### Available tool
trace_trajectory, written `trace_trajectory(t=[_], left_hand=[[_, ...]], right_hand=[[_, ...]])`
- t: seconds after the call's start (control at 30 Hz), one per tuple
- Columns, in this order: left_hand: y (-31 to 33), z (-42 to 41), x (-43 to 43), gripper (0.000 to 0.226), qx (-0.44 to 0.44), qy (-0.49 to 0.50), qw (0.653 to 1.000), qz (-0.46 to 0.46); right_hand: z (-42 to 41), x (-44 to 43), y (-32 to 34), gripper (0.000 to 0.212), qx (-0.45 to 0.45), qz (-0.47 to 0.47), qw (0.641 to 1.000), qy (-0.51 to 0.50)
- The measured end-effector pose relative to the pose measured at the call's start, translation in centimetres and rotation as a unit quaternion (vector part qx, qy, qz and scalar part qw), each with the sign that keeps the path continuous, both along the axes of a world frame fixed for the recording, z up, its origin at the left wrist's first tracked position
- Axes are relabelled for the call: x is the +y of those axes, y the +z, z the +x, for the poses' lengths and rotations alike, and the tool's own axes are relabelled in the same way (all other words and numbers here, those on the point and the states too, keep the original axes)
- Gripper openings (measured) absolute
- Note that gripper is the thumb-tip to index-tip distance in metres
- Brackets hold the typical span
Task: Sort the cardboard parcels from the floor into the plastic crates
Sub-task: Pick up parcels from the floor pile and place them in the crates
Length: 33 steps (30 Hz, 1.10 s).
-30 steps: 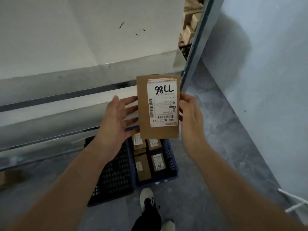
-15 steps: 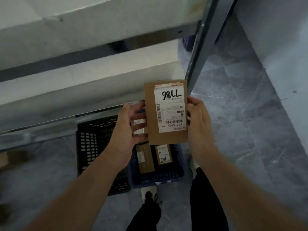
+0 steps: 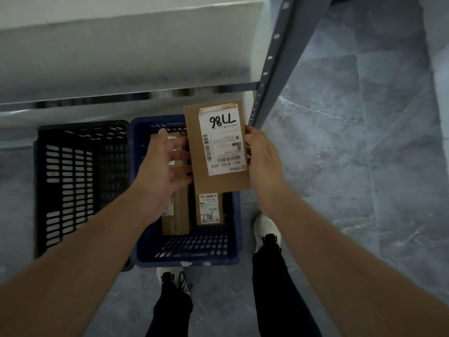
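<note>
A flat brown cardboard parcel (image 3: 220, 181) with a white label marked in black pen hangs above the blue crate (image 3: 187, 259). My right hand (image 3: 263, 161) grips its right edge. My left hand (image 3: 165, 164) has its fingers spread, and their tips touch the parcel's left edge. Inside the blue crate lie other cardboard parcels (image 3: 210, 210), one with a similar handwritten label, partly hidden by my hands. An empty black crate (image 3: 80, 181) stands directly left of the blue one.
A grey metal shelf upright (image 3: 279, 59) rises just right of the held parcel, with white shelf boards (image 3: 121, 57) above the crates. My two feet in white shoes (image 3: 266, 229) stand on the grey marbled floor (image 3: 364, 166) beside and in front of the blue crate.
The view has tilted down and closed in on the crates. The parcel has come lower, over the blue crate, still between both hands. My right foot has stepped forward beside the crate.
</note>
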State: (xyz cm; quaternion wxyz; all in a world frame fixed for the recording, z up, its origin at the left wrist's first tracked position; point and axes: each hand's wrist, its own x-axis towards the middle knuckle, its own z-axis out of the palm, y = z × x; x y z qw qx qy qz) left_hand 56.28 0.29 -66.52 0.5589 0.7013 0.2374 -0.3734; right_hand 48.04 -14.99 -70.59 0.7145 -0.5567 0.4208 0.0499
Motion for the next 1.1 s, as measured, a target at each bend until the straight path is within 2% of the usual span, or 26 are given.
trace_trajectory(t=[0.17, 0.5, 0.63, 0.73, 0.83, 0.97, 1.1], left_hand=[[-6.2, 0.9, 0.9, 0.06, 0.003, 0.008, 1.0, 0.022], [-15.8, 2.9, 1.8, 0.042, -0.002, 0.056, 0.997, 0.055], [-19.1, 3.3, 1.8, 0.042, -0.003, 0.043, 0.998, 0.051], [-21.0, 3.7, 2.0, 0.04, 0.03, 0.067, 0.997, 0.035], [-22.5, 3.4, 2.2, 0.037, 0.042, 0.066, 0.996, 0.031], [-23.4, 3.5, 2.8, 0.036, 0.045, 0.075, 0.996, 0.028], [-23.7, 3.4, 3.0, 0.035, 0.041, 0.061, 0.997, 0.037]], right_hand=[[1.1, 1.4, -6.0, 0.032, 0.021, 0.022, 0.999, 0.022], [4.5, 3.7, -13.9, 0.037, 0.093, 0.091, 0.991, 0.034], [5.7, 5.2, -16.9, 0.049, 0.112, 0.071, 0.99, 0.038], [6.1, 6.0, -18.9, 0.056, 0.126, 0.06, 0.99, 0.026], [5.8, 6.4, -20.4, 0.054, 0.125, 0.04, 0.991, 0.028], [5.6, 6.9, -21.3, 0.065, 0.135, 0.023, 0.99, 0.03], [5.5, 7.1, -21.7, 0.065, 0.138, 0.006, 0.99, 0.03]])
